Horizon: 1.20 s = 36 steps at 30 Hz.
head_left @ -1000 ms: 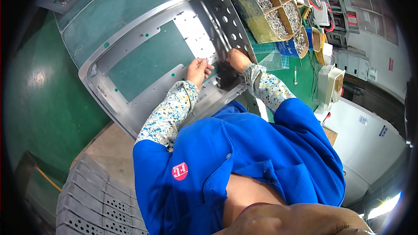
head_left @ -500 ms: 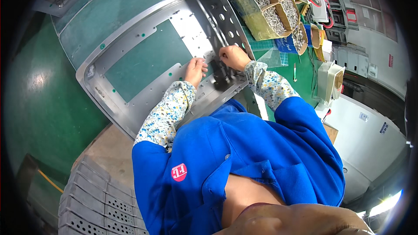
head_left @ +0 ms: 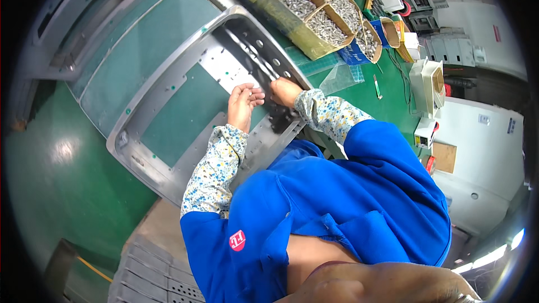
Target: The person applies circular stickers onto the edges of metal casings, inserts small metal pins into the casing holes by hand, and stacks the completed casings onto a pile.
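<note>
A grey sheet-metal housing (head_left: pixel 133 98) with a raised rim and a large rectangular cutout lies tilted in front of me. Over its bottom panel, my left hand (head_left: pixel 242 104) is raised with fingers curled toward the thumb. A small pale spot shows at its fingertips, too small to name. My right hand (head_left: pixel 285 91) is closed beside the housing's perforated side wall (head_left: pixel 259 43). Its fingertips are turned away, so whatever they grip is hidden. Both hands are close together, a short gap between them. Dark shadow covers the corner beneath my right hand.
Beyond the wall stands a divided cardboard box (head_left: pixel 272 15) of small metal fasteners. Next to it are a blue box (head_left: pixel 352 55) with more fasteners, clear plastic sheet (head_left: pixel 341 80) and a thin green-handled tool (head_left: pixel 377 87). Grey perforated panels (head_left: pixel 154 272) are stacked at lower left.
My view has shifted, so the housing and boxes appear displaced. My left hand has risen, its fingers pointing toward the right hand. The right hand remains closed at the side wall.
</note>
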Tool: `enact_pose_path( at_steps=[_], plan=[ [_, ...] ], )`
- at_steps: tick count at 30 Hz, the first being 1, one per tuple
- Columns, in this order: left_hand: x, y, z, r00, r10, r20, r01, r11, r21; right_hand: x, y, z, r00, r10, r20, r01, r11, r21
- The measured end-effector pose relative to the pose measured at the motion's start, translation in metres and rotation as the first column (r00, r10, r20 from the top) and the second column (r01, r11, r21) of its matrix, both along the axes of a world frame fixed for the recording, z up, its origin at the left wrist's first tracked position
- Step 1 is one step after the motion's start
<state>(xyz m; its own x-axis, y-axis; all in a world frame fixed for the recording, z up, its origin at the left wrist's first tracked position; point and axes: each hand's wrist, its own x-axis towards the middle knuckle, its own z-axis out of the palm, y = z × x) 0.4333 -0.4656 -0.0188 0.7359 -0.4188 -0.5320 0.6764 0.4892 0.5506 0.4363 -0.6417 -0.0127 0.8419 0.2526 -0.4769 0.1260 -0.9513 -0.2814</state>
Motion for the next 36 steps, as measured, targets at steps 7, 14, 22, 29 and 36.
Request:
enact_pose_path(
  at_steps=[7, 14, 22, 29, 36],
  plan=[
    [0.113, -0.088, 0.096, 0.978, 0.119, 0.170, -0.049, 0.929, -0.368, 0.000, 0.002, -0.024, 0.976, 0.216, 0.015, -0.215, 0.975, -0.058],
    [0.064, -0.036, 0.109, 0.854, -0.016, 0.520, -0.086, 0.981, 0.172, 0.024, 0.010, 0.035, 0.921, 0.376, -0.101, -0.378, 0.926, -0.007],
    [-0.202, 0.027, 0.121, 0.608, 0.738, 0.292, -0.757, 0.427, 0.495, 0.138, -0.023, 0.126, 0.173, 0.949, 0.262, -0.985, 0.159, 0.072],
    [-0.289, -0.024, -0.005, 0.506, 0.831, -0.230, -0.748, 0.556, 0.363, 0.137, -0.018, 0.102, -0.282, 0.899, 0.336, -0.959, -0.261, -0.107],
    [-0.263, -0.031, 0.108, 0.479, 0.848, 0.226, -0.877, 0.474, 0.079, 0.075, 0.070, 0.268, 0.018, 0.674, 0.738, -0.978, -0.141, 0.153]
  ],
)
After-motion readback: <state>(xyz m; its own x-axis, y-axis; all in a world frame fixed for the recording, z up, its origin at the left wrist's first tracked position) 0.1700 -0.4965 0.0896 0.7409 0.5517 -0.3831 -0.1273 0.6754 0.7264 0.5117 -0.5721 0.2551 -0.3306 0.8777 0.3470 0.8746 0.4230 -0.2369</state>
